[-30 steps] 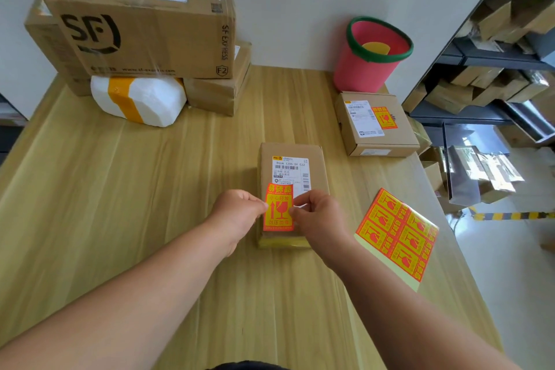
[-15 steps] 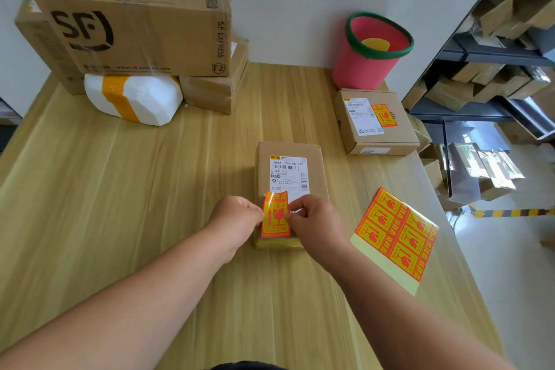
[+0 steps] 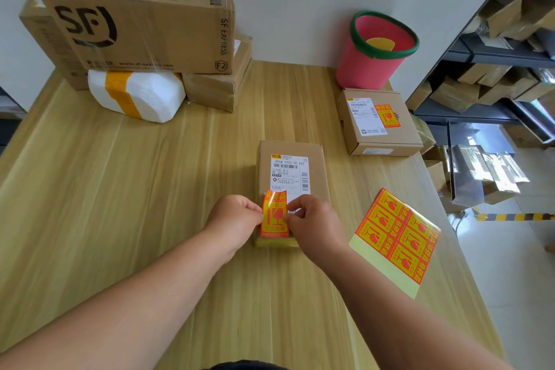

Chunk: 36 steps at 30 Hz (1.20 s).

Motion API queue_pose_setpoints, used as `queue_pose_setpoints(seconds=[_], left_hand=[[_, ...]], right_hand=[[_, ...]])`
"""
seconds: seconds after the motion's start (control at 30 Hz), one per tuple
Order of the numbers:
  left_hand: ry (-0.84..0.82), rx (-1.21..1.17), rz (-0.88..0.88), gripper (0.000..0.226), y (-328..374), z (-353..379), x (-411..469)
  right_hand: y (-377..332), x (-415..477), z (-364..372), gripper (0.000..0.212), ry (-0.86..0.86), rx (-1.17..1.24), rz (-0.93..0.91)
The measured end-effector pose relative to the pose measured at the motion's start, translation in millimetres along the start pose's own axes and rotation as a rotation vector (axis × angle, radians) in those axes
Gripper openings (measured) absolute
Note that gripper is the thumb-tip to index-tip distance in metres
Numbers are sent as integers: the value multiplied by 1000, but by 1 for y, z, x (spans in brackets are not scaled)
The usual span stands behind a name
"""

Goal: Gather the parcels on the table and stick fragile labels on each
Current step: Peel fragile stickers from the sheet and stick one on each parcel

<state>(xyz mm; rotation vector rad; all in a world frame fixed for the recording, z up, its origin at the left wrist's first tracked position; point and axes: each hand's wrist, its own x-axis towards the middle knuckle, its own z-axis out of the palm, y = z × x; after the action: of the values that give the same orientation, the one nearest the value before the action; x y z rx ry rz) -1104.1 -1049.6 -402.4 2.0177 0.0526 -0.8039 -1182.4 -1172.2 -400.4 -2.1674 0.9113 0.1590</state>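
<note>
Orange fragile label (image 3: 274, 215) is being pinched at its edges by the left hand (image 3: 237, 221) and right hand (image 3: 312, 221), so it goes flat onto the small cardboard parcel (image 3: 291, 186) lying mid-tabletop (image 3: 120, 189), below its shipping label (image 3: 289, 173).

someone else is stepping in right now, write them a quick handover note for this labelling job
Left hand and right hand: both pinch one fragile label by its side edges, over the near end of the flat parcel at table centre. Its top edge curls up, so it is not pressed flat yet.
Label sheet: on the table, right of the hands.
Done: the small box at the right edge already bears a fragile label.
Left: smooth this label down, then label the stack at far left: SF box, white foam parcel, the brown boxes under and behind. No fragile label shows on them.
</note>
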Motion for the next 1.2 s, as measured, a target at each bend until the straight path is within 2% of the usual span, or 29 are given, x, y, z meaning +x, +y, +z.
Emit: queue_pose_setpoints(seconds=[0.4, 0.5, 0.57, 0.6, 0.63, 0.7, 0.77, 0.9, 1.03, 1.2], left_hand=[[35, 94, 24, 17, 0, 2, 2], [89, 237, 38, 11, 3, 3, -1], [142, 413, 62, 20, 3, 0, -5], [183, 491, 136, 22, 2, -2, -7], [231, 557, 296, 22, 2, -3, -8], [273, 726, 724, 12, -3, -2, -7], [254, 882, 949, 24, -13, 0, -2], [172, 1089, 894, 42, -28, -1, 5], [115, 1112, 848, 57, -32, -5, 1], [50, 1126, 804, 63, -38, -6, 0]], right_hand=[[-5, 0, 2, 12, 40, -60, -4], [-6, -3, 0, 19, 70, -149, -33], [-3, -5, -3, 25, 88, -195, -59], [-2, -6, -3, 25, 106, -192, -96], [0, -6, -4, 24, 134, -182, -163], [4, -5, -1, 24, 205, -223, -373], [13, -5, 4, 30, 226, -343, -511], [24, -5, 6, 43, 172, -539, -509], [29, -11, 6, 52, 169, -562, -484], [32, -15, 7, 54, 163, -570, -470]])
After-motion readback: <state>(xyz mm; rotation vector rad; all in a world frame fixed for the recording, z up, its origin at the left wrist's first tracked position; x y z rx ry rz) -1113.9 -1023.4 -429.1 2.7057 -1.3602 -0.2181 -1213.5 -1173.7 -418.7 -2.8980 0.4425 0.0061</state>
